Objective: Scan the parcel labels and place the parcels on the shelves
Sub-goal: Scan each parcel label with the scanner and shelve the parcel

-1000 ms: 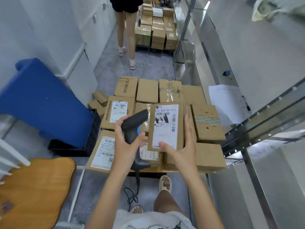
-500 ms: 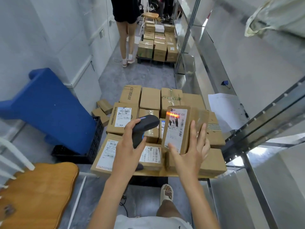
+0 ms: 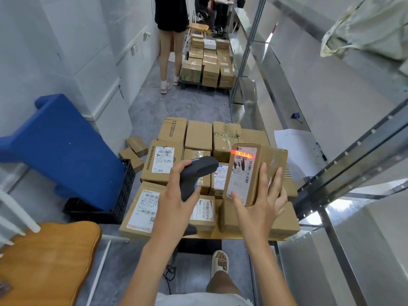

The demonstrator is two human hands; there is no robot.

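The left hand (image 3: 174, 204) is wrapped around the grip of a dark barcode scanner (image 3: 194, 173), its nose aimed to the right at the parcel (image 3: 254, 173) the right hand (image 3: 262, 208) holds up. That hand cradles the brown box from below and behind — fingers (image 3: 270, 184) spread up its side, thumb against the lower edge of the white label (image 3: 241, 173). The parcel is tilted, label turned toward the scanner, and a red-orange scan line (image 3: 242, 154) glows across the label's top. It hangs above a stack of cartons (image 3: 198, 135) packed close together on a low platform, several of them showing labels of their own. To the right runs a metal shelf frame (image 3: 353, 149) — to the left, a blue bin (image 3: 64, 146) and a wooden chair seat (image 3: 44, 261). Farther down the aisle another person (image 3: 170, 40) stands beside a second pile of boxes (image 3: 207, 62).
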